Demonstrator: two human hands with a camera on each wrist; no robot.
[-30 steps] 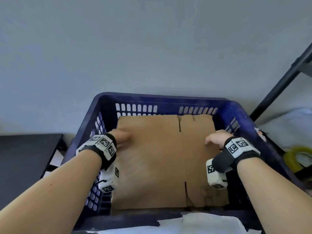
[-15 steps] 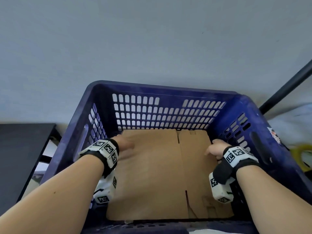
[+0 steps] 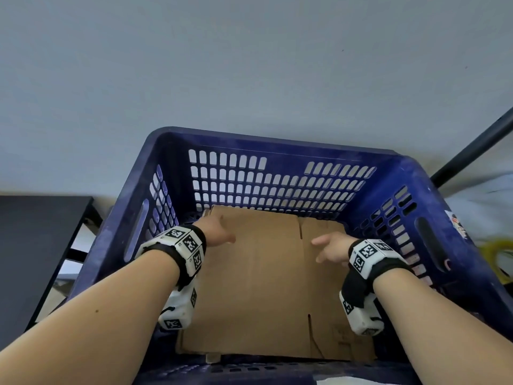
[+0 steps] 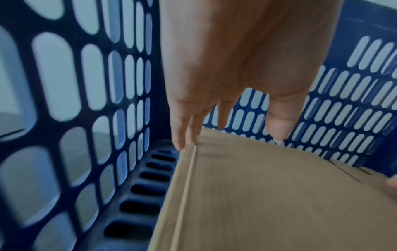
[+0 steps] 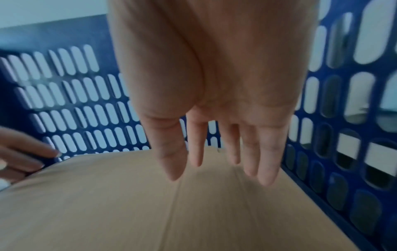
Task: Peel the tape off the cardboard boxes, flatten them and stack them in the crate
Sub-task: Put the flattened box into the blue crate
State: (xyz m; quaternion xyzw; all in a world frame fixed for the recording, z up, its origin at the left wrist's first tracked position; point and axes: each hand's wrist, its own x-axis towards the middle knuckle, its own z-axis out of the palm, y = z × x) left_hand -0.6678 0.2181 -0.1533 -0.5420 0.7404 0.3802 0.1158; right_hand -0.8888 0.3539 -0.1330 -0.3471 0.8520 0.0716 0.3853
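Since the flat cardboard [image 3: 258, 287] already lies at the bottom of the blue crate [image 3: 277, 143], this part of the job looks nearly done. No tape shows on the brown sheet from above, and its flaps lie flat. At the left edge, seen from the left wrist, there look to be two layers, one on top of the other — so maybe more than one box is stacked, but that is hard to tell.

Both hands are down inside the crate. The left hand [image 3: 213, 232] hangs over the far left corner of the cardboard with its fingers [image 4: 182, 129] loose and pointing down; the tips are right at the edge, and it is hard to say if they touch it. The right hand [image 3: 330, 247] is over the right side of the sheet with its fingers [image 5: 266, 163] spread and straight, holding nothing.

What is left? The pictures show no other boxes, so nobody can say how many still wait. A yellow ring [image 3: 497, 251] sits outside the crate on the right — too blurry to name. A black table [image 3: 36, 234] stands to the left.
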